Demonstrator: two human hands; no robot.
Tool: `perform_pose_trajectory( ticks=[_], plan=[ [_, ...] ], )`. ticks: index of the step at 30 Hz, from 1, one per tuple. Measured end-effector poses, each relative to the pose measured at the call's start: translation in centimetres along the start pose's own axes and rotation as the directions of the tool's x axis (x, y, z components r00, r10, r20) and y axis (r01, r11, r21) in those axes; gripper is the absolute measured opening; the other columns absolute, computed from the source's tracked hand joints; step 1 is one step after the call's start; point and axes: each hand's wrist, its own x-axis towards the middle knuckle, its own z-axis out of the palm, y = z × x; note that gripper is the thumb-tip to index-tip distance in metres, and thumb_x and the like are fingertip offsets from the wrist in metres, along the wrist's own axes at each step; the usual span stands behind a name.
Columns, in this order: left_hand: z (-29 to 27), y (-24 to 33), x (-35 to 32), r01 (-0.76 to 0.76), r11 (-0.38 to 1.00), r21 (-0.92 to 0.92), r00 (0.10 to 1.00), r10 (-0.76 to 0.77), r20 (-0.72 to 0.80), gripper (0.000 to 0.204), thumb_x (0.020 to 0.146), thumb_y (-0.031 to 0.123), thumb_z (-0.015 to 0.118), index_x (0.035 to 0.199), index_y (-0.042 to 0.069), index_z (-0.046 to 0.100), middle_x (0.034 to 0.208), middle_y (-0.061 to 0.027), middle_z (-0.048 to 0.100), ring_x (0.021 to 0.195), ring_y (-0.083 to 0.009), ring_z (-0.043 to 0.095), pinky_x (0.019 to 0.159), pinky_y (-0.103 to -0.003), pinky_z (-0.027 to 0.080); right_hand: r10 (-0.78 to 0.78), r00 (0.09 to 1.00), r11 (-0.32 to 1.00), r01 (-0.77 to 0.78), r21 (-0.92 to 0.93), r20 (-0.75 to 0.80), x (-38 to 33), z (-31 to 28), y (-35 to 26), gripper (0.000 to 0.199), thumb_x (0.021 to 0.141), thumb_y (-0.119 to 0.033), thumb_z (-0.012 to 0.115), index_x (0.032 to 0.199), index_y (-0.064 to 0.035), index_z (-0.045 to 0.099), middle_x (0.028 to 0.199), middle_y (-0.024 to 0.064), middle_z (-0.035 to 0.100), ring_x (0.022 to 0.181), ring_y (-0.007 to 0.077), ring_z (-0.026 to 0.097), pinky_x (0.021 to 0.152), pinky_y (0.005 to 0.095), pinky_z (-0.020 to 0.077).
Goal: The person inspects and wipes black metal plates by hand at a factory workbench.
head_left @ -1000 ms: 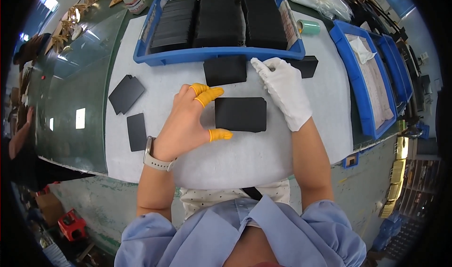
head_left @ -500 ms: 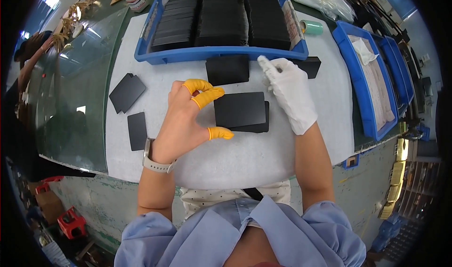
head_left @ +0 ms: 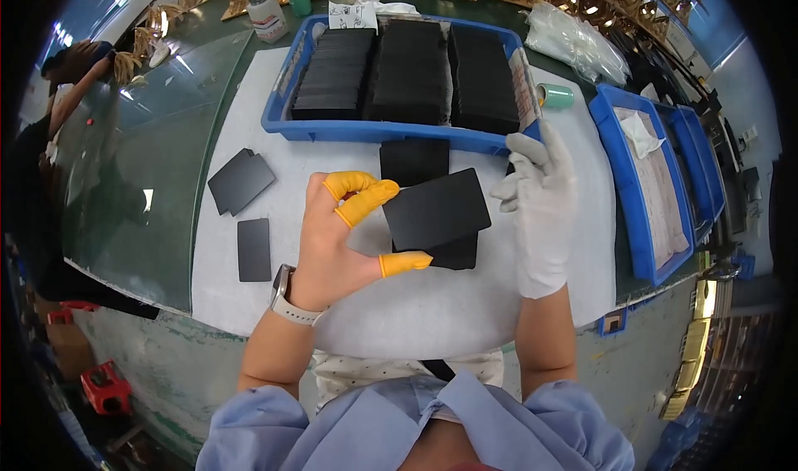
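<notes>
Your left hand [head_left: 328,245] pinches a black card [head_left: 438,211] by its left end, between yellow-sleeved thumb and finger, tilted over the pile [head_left: 457,256]. Your gloved right hand [head_left: 544,221] is spread beside the card's right end, apart from it.

That one card is lifted; the pile beneath it remains on the white sheet [head_left: 399,315], its count too hard to tell. Another stack [head_left: 413,160] sits just behind, against the blue tray [head_left: 332,130]. At left, a few overlapping cards [head_left: 241,182] and a single one [head_left: 254,251] lie set apart. The tray carries three full rows [head_left: 407,70]; you can't tell from here whether those are finished or waiting.
</notes>
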Motion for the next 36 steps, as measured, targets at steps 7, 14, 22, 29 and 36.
perform_pose_trajectory(
  ticks=[7, 14, 22, 29, 36],
  plan=[
    [0.0, -0.5, 0.0, 0.020, 1.000, -0.013, 0.998, -0.021, -0.061, 0.077, 0.055, 0.038, 0.104, 0.119, 0.004, 0.075, 0.116, -0.0105, 0.063, 0.105, -0.0309, 0.056, 0.092, -0.040, 0.049, -0.512, 0.496, 0.320, 0.868, -0.380, 0.702, -1.1, 0.3, -0.1, 0.077, 0.068, 0.014, 0.062, 0.144, -0.0004, 0.059, 0.140, 0.0195, 0.064, 0.134, 0.0409, 0.055, 0.117, 0.0469, 0.0402],
    [1.8, 0.9, -1.3, 0.015, 0.988, -0.152, 0.998, -0.024, -0.059, 0.124, 0.059, 0.040, 0.102, 0.159, 0.005, 0.039, 0.138, -0.0177, 0.061, 0.123, -0.0354, 0.059, 0.107, -0.044, 0.047, 0.155, 0.933, 0.952, -0.053, -0.303, 0.324, -3.9, 2.8, -1.5, 0.043, 0.097, -0.020, 0.079, 0.132, 0.0014, 0.066, 0.110, 0.0098, 0.076, 0.095, 0.0119, 0.069, 0.086, 0.0290, 0.0554],
    [2.9, 2.6, -1.1, -0.013, 0.999, 0.049, 0.999, 0.011, 0.040, 0.093, 0.076, 0.036, 0.093, 0.150, 0.004, 0.045, 0.153, -0.0212, 0.052, 0.145, -0.0346, 0.049, 0.122, -0.055, 0.025, 0.283, 0.789, 0.942, -0.337, -0.002, 0.545, -4.7, 3.1, -0.4, 0.030, 0.089, -0.013, 0.085, 0.113, 0.0021, 0.075, 0.102, 0.0074, 0.077, 0.088, 0.0132, 0.070, 0.081, 0.0280, 0.0570],
    [2.4, 1.6, -0.8, -0.071, 0.978, -0.194, 0.989, 0.095, 0.117, 0.122, 0.072, 0.030, 0.092, 0.167, 0.006, 0.019, 0.157, -0.0189, 0.052, 0.150, -0.0331, 0.045, 0.124, -0.054, 0.023, 0.111, 0.952, 0.986, -0.142, 0.089, 0.287, -3.4, 1.9, -0.5, 0.045, 0.094, -0.009, 0.079, 0.133, 0.0060, 0.063, 0.110, 0.0121, 0.076, 0.093, 0.0149, 0.073, 0.085, 0.0291, 0.0585],
    [1.9, 1.2, -1.0, 0.050, 0.880, -0.472, 0.952, 0.102, 0.290, 0.130, 0.074, 0.023, 0.087, 0.170, 0.010, 0.000, 0.167, -0.0216, 0.038, 0.153, -0.0344, 0.040, 0.128, -0.046, 0.010, -0.014, 0.970, 1.000, 0.007, 0.030, 0.242, -1.2, -1.3, -1.2, 0.065, 0.092, -0.015, 0.082, 0.144, 0.0072, 0.052, 0.108, 0.0134, 0.073, 0.092, 0.0172, 0.073, 0.084, 0.0288, 0.0588]
  ],
)
